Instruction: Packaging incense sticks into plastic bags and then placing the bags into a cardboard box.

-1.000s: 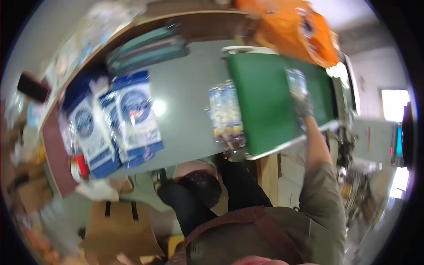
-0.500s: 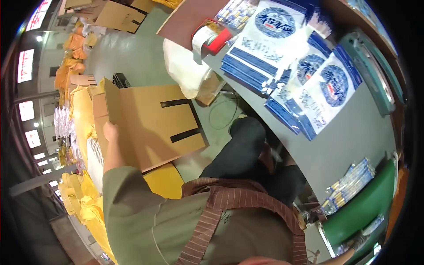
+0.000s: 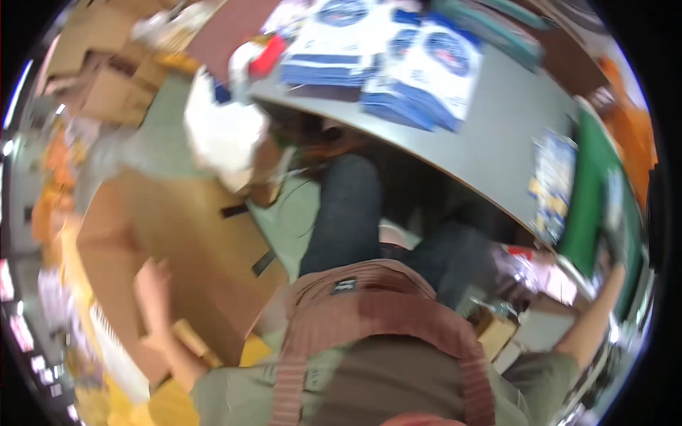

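Note:
My left hand [image 3: 151, 284] is over the large brown cardboard box [image 3: 192, 227] at my left. Motion blurs its fingers, so whether it grips anything cannot be told. Far to the right, my right hand [image 3: 616, 241], in what looks like a dark grey glove, is closed round a slim blue-and-white packet [image 3: 612, 195]. That hand is beside a green surface [image 3: 593, 192] at the table's right side. Similar slim packets [image 3: 554, 181] lie bunched on the table next to it.
Flat blue-and-white bags [image 3: 433, 67] lie stacked on the grey table [image 3: 497, 156]. A red tape dispenser [image 3: 266, 57] sits at its left end, with a white sack [image 3: 220, 131] below. Other cardboard boxes [image 3: 114, 92] stand farther left. Yellow sacks [image 3: 167, 405] lie near my left arm.
My view has turned, bringing my right arm farther into sight. My left hand has gone from the box's far-left edge to over the box, which now appears more open toward me.

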A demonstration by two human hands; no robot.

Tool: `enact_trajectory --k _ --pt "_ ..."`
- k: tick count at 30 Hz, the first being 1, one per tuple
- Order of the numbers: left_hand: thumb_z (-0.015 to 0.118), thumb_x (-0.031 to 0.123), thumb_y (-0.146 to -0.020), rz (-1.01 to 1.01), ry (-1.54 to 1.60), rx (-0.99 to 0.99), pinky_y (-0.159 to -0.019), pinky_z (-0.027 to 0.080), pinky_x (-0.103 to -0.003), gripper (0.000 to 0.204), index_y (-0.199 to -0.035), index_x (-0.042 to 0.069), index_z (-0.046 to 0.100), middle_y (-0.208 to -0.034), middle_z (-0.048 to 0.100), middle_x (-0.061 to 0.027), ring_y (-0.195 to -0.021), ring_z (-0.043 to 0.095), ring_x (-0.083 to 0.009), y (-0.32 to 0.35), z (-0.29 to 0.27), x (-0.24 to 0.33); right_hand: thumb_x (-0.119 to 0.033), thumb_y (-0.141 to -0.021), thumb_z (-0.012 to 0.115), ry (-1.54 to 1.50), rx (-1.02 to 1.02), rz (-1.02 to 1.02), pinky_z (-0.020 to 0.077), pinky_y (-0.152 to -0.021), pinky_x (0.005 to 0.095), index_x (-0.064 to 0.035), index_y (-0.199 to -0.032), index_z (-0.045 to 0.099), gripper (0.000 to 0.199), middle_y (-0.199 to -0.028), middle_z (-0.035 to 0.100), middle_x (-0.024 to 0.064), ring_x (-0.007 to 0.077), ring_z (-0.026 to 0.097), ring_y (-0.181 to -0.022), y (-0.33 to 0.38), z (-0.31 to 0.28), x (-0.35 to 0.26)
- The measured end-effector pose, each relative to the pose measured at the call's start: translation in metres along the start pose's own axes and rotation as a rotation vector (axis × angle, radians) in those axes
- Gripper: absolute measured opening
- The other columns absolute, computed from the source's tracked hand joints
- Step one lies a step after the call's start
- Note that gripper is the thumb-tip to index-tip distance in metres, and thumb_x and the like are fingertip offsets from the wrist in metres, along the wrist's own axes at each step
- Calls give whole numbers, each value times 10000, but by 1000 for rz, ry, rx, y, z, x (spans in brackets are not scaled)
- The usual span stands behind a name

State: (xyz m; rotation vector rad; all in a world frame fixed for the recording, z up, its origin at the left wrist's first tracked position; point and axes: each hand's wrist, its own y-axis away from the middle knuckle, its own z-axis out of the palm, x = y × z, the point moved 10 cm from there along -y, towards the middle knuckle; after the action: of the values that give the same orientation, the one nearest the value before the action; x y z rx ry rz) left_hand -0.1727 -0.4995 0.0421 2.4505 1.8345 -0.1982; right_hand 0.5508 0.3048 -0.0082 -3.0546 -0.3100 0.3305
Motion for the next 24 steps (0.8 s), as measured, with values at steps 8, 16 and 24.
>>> enact_trajectory --k 8,16,24 --pt "572 95 -829 -6 0 197 -775 483 -451 422 -1228 -25 508 -951 636 -267 -918 614 -410 0 -47 -111 -180 -764 695 -1331 -44 19 547 -585 280 6 -1190 533 493 -917 637 109 169 624 -669 180 11 -196" --pt "682 181 -806 451 19 117 -714 504 -451 526 -1279 28 511 -910 670 -187 -830 629 -376 -12 -48 157 -194 -662 745 -2030 -728 142 573 -641 313 41 -1125 559 551 -903 646 124 212 655 -761 245 124 -388" --pt "719 178 -826 288 1603 -1567 -775 562 -369 435 -1182 22 523 -911 653 -121 -857 672 -233 146 54 513 -292 -866 678 -1844 -1442 -4 479 -885 319 -18 -1252 505 504 -1126 592 77 157 578 -1023 352 165 -421"
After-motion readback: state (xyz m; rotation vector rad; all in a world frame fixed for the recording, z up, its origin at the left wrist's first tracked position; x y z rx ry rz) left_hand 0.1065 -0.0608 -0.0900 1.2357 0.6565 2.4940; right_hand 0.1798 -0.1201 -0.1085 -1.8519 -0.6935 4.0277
